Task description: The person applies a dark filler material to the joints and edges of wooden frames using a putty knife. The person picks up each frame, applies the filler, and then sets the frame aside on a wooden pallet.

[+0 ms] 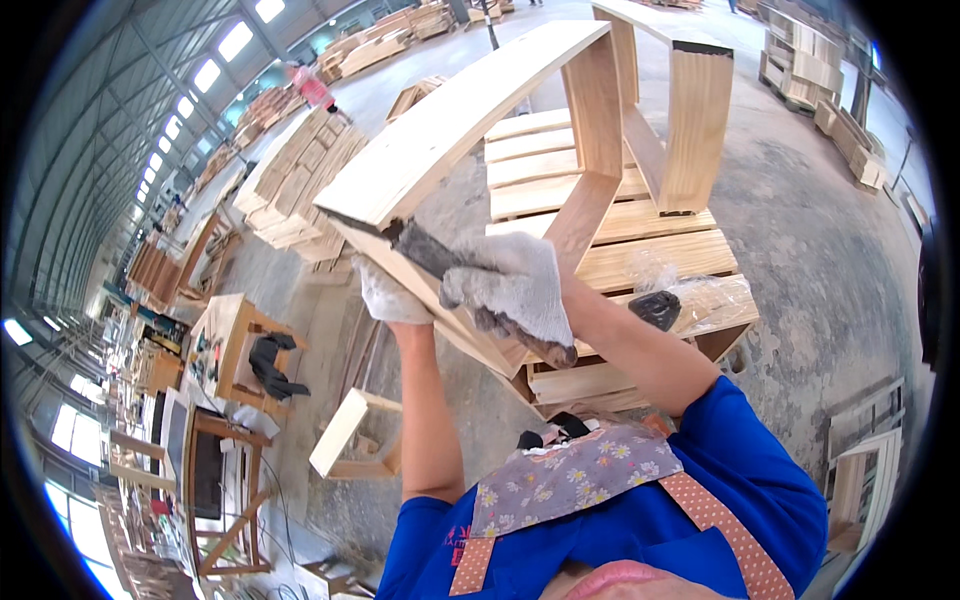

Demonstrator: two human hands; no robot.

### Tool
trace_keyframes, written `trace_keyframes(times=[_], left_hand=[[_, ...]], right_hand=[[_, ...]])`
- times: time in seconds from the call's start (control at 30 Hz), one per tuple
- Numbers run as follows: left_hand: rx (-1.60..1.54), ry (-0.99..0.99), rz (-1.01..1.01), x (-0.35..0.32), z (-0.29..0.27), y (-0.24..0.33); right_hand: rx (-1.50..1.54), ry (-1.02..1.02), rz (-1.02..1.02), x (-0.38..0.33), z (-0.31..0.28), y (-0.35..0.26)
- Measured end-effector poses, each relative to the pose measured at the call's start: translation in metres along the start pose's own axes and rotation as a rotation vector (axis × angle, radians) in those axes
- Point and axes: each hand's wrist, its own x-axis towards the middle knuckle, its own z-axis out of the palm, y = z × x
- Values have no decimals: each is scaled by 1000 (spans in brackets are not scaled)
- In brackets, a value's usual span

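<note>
A pale wooden box frame (465, 95) stands tilted before me, the near edge of its top board darkened. My left hand (392, 293), in a whitish glove, is closed on the frame's near left side; its fingers are partly hidden. My right hand (512, 285), also gloved, is closed around a dark grey, rag-like thing (425, 250) that touches the frame's near top corner. Its exact kind cannot be made out. Brownish dark material also shows below that hand. A second wooden frame (695, 130) with dark end edges stands behind to the right.
Beneath the frames is a slatted wooden platform (535, 168). Clear plastic with a black lump (656, 310) lies on its right part. A small wooden frame (350, 435) sits on the floor at left, near a workbench (232, 345) with dark cloth. Stacked boards (300, 185) stand farther back.
</note>
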Motion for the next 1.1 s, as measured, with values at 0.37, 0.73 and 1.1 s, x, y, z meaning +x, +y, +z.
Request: trace_keyframes(times=[0.37, 0.73, 1.1], left_hand=[[122, 92, 247, -3, 8, 5], [-299, -152, -537, -73, 24, -27], [-897, -43, -854, -35, 36, 6]], right_hand=[[51, -28, -26, -14, -11, 18], [229, 99, 325, -88, -22, 175], [157, 146, 414, -114, -12, 228]])
